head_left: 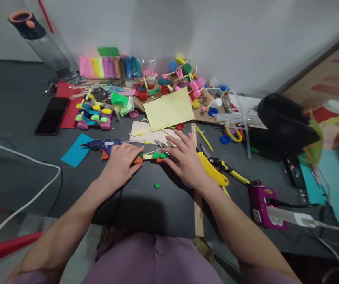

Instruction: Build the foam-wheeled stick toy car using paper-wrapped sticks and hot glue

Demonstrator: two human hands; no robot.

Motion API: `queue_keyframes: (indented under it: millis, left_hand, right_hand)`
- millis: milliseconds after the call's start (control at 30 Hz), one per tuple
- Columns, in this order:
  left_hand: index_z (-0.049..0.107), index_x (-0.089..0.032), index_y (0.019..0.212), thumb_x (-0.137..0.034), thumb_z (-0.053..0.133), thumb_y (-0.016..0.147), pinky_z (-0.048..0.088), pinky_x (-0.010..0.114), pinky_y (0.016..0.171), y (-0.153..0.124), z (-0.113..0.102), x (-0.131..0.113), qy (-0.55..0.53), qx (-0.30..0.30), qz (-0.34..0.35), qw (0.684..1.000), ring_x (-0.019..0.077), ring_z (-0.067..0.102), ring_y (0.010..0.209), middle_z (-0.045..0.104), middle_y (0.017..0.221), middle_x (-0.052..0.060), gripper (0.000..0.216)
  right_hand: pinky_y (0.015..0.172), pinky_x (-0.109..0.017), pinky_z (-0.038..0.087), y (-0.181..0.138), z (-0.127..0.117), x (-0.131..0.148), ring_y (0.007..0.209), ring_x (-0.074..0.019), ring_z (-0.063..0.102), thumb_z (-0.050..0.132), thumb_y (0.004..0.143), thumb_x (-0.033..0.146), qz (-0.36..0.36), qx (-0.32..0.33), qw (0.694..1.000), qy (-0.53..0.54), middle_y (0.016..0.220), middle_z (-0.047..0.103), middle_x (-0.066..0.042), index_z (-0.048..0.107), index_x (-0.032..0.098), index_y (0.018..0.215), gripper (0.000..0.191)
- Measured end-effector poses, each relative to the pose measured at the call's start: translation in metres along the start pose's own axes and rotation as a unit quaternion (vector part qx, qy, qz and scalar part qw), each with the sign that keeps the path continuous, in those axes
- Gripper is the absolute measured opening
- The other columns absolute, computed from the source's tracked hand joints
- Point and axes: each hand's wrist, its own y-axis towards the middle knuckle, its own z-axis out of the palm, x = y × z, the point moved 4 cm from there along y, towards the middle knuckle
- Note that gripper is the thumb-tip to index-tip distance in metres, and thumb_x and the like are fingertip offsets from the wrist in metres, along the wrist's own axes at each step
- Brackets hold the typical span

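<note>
Between my hands, on the dark table, lies a small craft model [149,156] with orange end pieces, green discs and a pale strip across the middle. My left hand [119,161] pinches its left orange end between thumb and fingers. At the right end, the thumb and index finger of my right hand [186,157] close round the orange piece by the green discs, the other fingers spread. A loose green disc [157,185] lies nearer me. A blue glue gun [107,146] sits beside my left hand; scissors or pliers [160,143] lie partly hidden by my right fingers.
A yellow-handled cutter [213,169] lies by my right wrist, with a purple power box [264,207] beyond it. Yellow paper [169,109], wheeled clay models [94,114], a phone [53,115] and a bottle [43,45] stand or lie behind. A white cable [24,157] crosses the left.
</note>
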Motion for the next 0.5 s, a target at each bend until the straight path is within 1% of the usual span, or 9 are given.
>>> queue_keyframes:
  millis: [300, 500]
  left_hand:
    - [0.064, -0.016, 0.124, -0.019, 0.065, 0.094, 0.039, 0.044, 0.089, 0.0004, 0.0005, -0.0003, -0.003, 0.001, 0.003, 1.000, 0.0321, 0.062, 0.115, 0.074, 0.121, 0.014, 0.029]
    - [0.064, -0.017, 0.124, -0.020, 0.065, 0.095, 0.038, 0.044, 0.090, 0.0001, 0.0001, -0.0010, -0.002, 0.005, 0.002, 1.000, 0.0317, 0.061, 0.117, 0.074, 0.121, 0.013, 0.029]
  right_hand:
    - [0.121, -0.068, 0.029, 0.0011, 0.0006, 0.0018, 0.145, -0.0359, 0.047, 0.063, 0.098, 0.028, -0.016, -0.014, 1.000, 0.005, 0.135, 0.069, -0.012, 0.072, 0.022, 0.104, 0.012]
    - [0.121, -0.068, 0.030, 0.0013, 0.0017, 0.0029, 0.142, -0.0359, 0.049, 0.061, 0.099, 0.028, -0.016, -0.021, 1.000, 0.003, 0.132, 0.071, -0.012, 0.073, 0.020, 0.102, 0.015]
